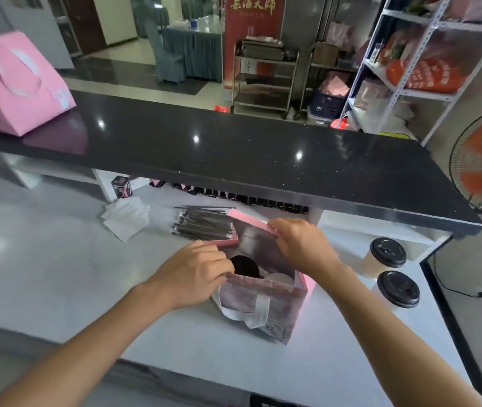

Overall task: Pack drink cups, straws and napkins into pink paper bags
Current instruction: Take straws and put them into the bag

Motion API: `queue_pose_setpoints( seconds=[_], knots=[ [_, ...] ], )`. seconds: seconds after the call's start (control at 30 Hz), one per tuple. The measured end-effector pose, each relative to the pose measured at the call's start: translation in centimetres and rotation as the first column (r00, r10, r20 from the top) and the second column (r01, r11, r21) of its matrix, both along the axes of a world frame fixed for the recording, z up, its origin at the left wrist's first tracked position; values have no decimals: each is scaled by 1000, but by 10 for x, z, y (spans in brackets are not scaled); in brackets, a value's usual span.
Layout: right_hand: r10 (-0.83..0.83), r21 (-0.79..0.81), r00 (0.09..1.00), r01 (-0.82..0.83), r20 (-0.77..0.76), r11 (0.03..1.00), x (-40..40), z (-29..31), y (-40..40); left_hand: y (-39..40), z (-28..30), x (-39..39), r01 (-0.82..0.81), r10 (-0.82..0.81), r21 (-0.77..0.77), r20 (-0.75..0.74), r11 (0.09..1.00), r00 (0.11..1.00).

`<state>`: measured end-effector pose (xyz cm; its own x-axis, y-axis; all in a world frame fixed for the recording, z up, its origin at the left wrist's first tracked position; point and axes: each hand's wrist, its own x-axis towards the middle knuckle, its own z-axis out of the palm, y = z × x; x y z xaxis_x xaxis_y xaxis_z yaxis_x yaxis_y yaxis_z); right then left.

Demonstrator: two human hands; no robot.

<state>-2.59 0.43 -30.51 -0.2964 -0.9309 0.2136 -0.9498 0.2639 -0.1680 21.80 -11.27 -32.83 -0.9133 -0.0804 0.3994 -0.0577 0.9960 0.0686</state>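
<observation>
The pink paper bag (263, 301) stands on the white counter (57, 274) — left hand (195, 274) pinches its near rim, right hand (301, 245) grips its far rim. Two lidded cups (392, 271) stand just right of the bag; wrapped straws (204, 223) and napkins (126, 217) lie behind it.

— How's your light?
— Bright, even, from overhead; you get small glare spots on the black counter (234, 148).
— Sharpness?
— Soft all over, your hands slightly smeared, and straight lines bow toward the edges.
</observation>
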Motion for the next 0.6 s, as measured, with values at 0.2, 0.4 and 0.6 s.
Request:
queue_pose_setpoints(
  seconds=[0.2,0.4,0.6],
  knots=[
    [115,-23,989,-113,93,993,56,13,-68,-35,7,67,-164,164,3,-35,986,986],
    [249,-19,963,-248,105,969,148,15,-170,-95,8,164,-382,382,29,12,924,924],
    [301,-33,944,-299,135,954,233,16,-255,-153,13,244,-556,556,68,18,828,831]
  ],
)
